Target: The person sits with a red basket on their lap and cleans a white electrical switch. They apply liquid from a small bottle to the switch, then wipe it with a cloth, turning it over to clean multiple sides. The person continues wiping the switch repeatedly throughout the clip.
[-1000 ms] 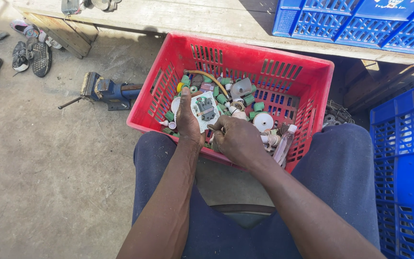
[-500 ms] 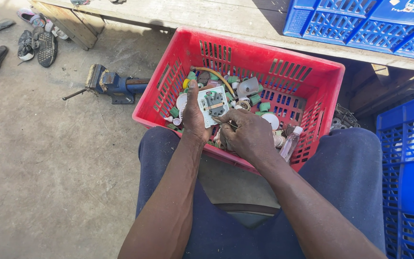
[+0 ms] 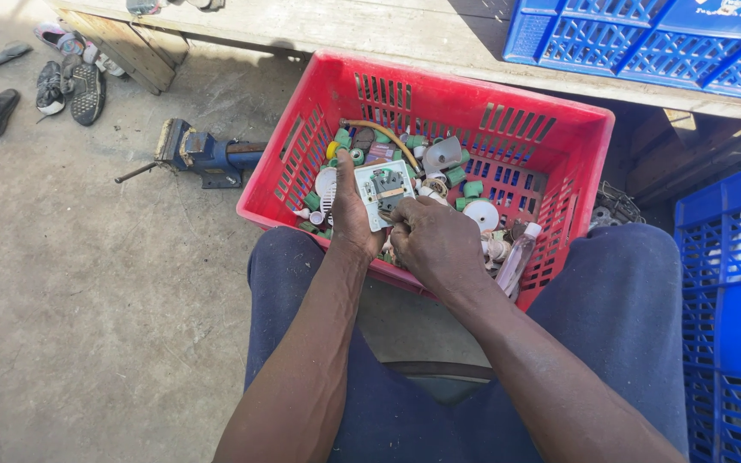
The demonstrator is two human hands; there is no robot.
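both hands have eased slightly rightward over the red crate [image 3: 559, 129]: keep your left hand [image 3: 352, 210] pinching the white square part [image 3: 385, 193] steady while your right hand [image 3: 435, 244], fingers curled closed at its lower edge, works gently.

Support: bare concrete floor [image 3: 87, 326], grey and dusty.

On the floor, upper left: a blue bench vise [image 3: 203, 154] lying with its handle pointing left.

Further left: a scatter of dark shoes and sandals [image 3: 66, 86], several near each other, one apart at the far edge.

Red slotted plastic crate [image 3: 473, 111] sits near the vise, its base hidden.

Along the top: a weathered wooden bench [image 3: 370, 30], carrying blue plastic crates [image 3: 645, 39] at the right end.
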